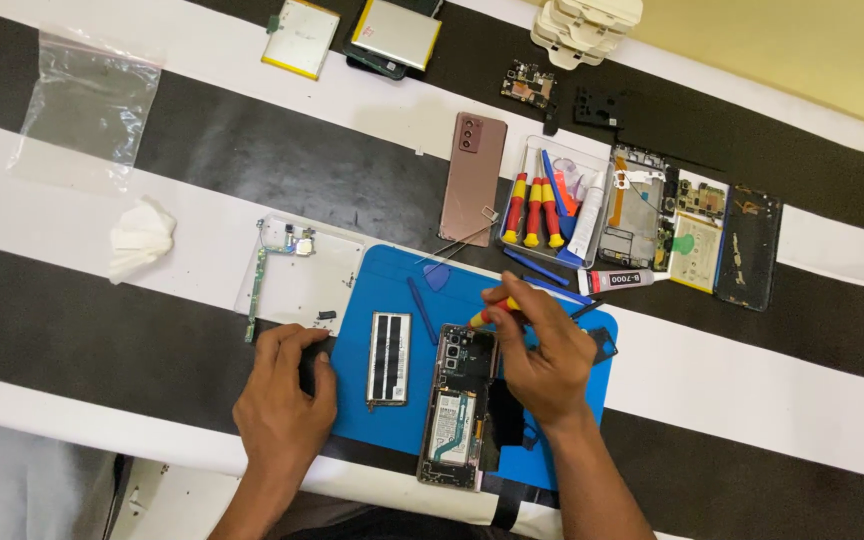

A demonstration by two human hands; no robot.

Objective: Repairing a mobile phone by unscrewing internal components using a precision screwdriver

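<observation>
Black n white striped table (102, 330) w/ a blue repair mat (392, 285) on it. Right hand (544, 355) pinches a red/yellow screwdriver (492, 313), tip down on the opened phone (460, 410) lying on the mat. Left hand (285, 395) lies flat, fingers loosely curled at the mat's left edge, holding nothing afaict. Loose battery (389, 358) sits btw the hands.
</observation>
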